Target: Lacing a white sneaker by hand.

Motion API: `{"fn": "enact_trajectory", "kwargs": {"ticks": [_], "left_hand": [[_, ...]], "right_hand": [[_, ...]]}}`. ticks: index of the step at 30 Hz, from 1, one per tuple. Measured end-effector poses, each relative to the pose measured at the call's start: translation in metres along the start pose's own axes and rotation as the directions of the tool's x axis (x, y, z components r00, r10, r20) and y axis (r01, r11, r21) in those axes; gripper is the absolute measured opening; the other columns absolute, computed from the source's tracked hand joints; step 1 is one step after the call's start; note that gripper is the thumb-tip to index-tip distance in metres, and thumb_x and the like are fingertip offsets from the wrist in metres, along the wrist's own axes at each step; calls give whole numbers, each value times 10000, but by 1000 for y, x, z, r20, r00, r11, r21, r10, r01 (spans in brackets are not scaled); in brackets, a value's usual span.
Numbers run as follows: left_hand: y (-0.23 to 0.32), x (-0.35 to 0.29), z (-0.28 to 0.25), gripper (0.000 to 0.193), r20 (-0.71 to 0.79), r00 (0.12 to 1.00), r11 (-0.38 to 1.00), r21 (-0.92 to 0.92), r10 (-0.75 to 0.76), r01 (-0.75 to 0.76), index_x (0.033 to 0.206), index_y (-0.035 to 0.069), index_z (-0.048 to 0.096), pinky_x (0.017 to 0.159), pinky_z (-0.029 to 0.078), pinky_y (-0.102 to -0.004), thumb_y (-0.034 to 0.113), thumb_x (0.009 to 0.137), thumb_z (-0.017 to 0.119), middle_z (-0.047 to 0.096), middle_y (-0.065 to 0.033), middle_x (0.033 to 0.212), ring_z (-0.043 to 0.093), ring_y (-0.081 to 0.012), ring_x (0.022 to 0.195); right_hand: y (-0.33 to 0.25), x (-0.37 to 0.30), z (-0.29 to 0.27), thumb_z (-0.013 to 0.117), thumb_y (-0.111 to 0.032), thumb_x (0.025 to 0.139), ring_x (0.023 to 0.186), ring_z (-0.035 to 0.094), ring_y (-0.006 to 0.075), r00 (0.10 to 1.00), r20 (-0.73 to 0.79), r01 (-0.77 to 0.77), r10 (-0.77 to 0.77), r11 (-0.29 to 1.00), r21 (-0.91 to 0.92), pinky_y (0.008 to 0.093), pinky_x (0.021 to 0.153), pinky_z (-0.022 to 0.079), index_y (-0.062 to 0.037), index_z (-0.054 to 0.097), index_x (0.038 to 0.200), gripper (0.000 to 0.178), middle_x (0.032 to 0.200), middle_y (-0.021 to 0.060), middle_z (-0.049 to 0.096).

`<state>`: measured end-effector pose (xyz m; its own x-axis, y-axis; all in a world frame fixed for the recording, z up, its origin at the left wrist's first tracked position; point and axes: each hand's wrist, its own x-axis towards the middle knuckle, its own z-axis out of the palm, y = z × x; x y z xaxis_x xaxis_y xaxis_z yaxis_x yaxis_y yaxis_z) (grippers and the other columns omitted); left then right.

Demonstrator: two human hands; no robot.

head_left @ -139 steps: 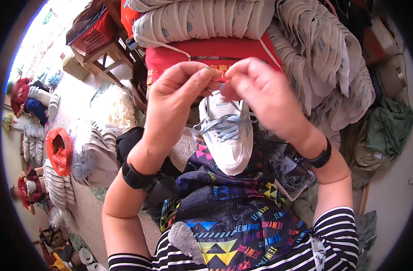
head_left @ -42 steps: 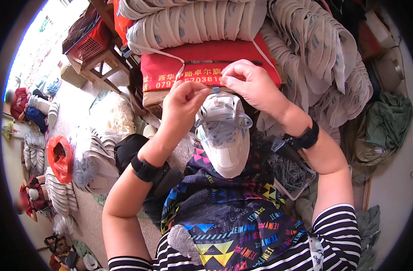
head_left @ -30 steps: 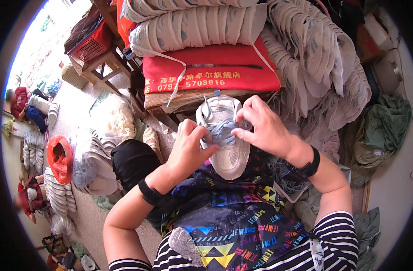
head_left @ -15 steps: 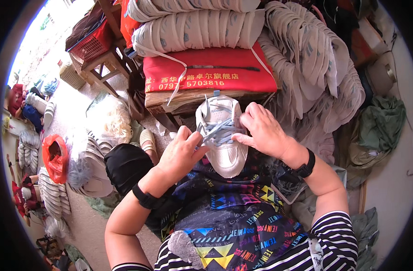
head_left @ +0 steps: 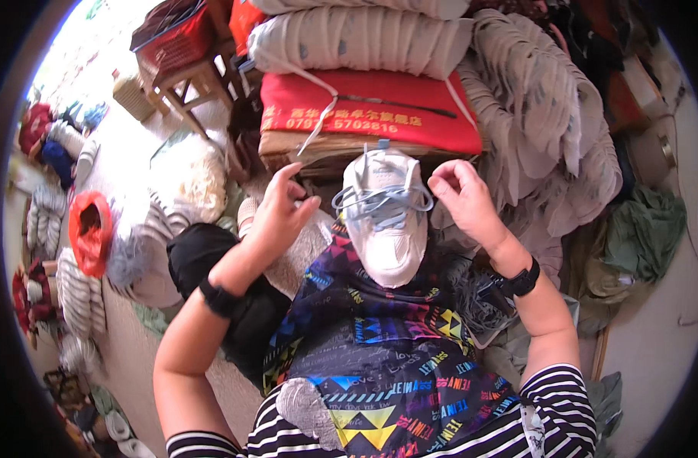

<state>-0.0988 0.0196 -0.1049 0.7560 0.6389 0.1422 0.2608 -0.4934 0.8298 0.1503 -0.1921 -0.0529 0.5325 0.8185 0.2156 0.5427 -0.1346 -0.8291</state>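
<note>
A white shoe upper [head_left: 395, 252] lies toe toward me over the apron on my lap, at the edge of the red-covered stand. Its pale blue-grey laces [head_left: 387, 200] cross the tongue and are tied in a bow, with a loop out to each side. My left hand [head_left: 276, 214] hovers left of the upper, thumb and fingers apart, holding nothing. On the other side my right hand [head_left: 471, 200] is raised just beyond the bow's right loop. Its fingers are loosely curled and apart, and I see nothing in them.
Before me stands a stand with a red cloth [head_left: 372, 107], bearing a thin dark tool [head_left: 399, 104] and rolls of stacked uppers [head_left: 364, 43]. More uppers [head_left: 544, 107] hang at the right. Grey laces [head_left: 479, 298] lie by my right arm. A red plastic bag [head_left: 90, 233] sits at the left.
Both hands have let go of the laces and moved outward from the upper. The laces, crossed under my fingers before, now show as a bow. The view has shifted slightly.
</note>
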Motion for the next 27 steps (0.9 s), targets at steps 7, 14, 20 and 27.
{"fn": "enact_trajectory", "kwargs": {"ticks": [7, 14, 20, 27], "left_hand": [[-57, 28, 37, 460, 197, 964, 885, 461, -177, 68, 1228, 53, 559, 870, 503, -425, 244, 830, 689, 575, -191, 1103, 598, -354, 1019], [-99, 21, 86, 620, 236, 886, 786, 586, -398, 197, 1349, 104, 455, 878, 517, -473, 237, 791, 690, 498, -225, 1280, 597, -412, 1060], [-114, 24, 87, 240, 499, 778, 801, 599, -380, 7, 959, 16, 716, 910, 506, -444, 151, 830, 565, 669, -226, 1061, 657, -367, 1002], [-21, 4, -18, 140, 426, 895, 563, 775, -132, -286, 892, 102, 675, 854, 441, -432, 126, 792, 581, 576, -78, 991, 535, -285, 1000]], "right_hand": [[20, 27, 36, 666, -635, 795, 1196, 476, 368, 978, 199, -10, 62, 968, -250, 419, 1031, 380, 46, 370, 1333, 917, 1239, 263, 470], [15, 27, 36, 625, -637, 808, 1226, 407, 389, 963, 268, 71, -3, 968, -241, 432, 1072, 326, 20, 384, 1370, 898, 1282, 252, 439], [16, 23, 40, 592, -639, 832, 1194, 409, 377, 968, 247, 101, -55, 978, -181, 441, 1053, 331, -28, 463, 1332, 800, 1273, 205, 455], [18, 19, 45, 680, -545, 806, 1170, 443, 381, 988, 149, 65, -32, 973, -221, 439, 1042, 348, 0, 476, 1261, 739, 1268, 203, 455]]}}
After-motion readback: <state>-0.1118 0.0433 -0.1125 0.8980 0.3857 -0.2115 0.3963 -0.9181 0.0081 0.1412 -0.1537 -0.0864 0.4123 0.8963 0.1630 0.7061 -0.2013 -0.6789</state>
